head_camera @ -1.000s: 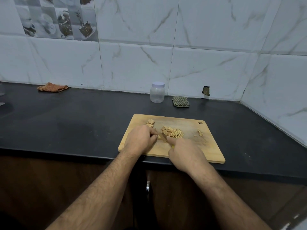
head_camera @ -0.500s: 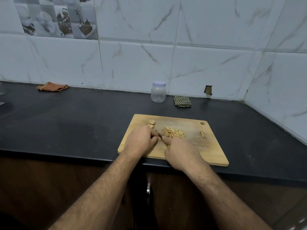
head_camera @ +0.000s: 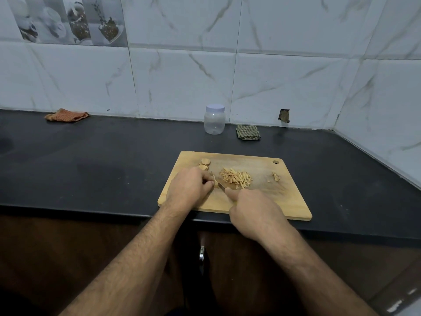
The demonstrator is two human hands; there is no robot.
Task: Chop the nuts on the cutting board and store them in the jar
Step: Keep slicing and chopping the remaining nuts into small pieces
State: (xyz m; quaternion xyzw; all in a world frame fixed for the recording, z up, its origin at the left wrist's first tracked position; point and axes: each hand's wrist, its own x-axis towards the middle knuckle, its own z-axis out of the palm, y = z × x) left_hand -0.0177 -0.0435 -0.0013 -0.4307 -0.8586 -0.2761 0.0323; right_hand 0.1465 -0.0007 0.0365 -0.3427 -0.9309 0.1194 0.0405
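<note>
head view, the only one i have. the cutting board [head_camera: 282,201], pale wood with a small hanging hole at its upper right corner, sits at centre frame on the black counter [head_camera: 91,169], its near edge at the counter's front edge. at the board's middle i see a pile of chopped nuts [head_camera: 236,178], cut into thin pale-tan slivers. a few whole nuts [head_camera: 204,162] lie at the board's upper left, and some small nut bits [head_camera: 276,176] lie toward the right side.

the left hand [head_camera: 189,190] is curled, fingertips pinching a nut piece [head_camera: 215,181] against the board, left of the pile. the right hand [head_camera: 254,213] is closed around a knife handle, which is hidden; only a short length of the knife blade [head_camera: 220,185] shows, just beside the left fingertips.

the jar [head_camera: 214,120], clear plastic with a white lid on, stands upright above the board near the wall.

i find no legible writing or label on any item.
</note>
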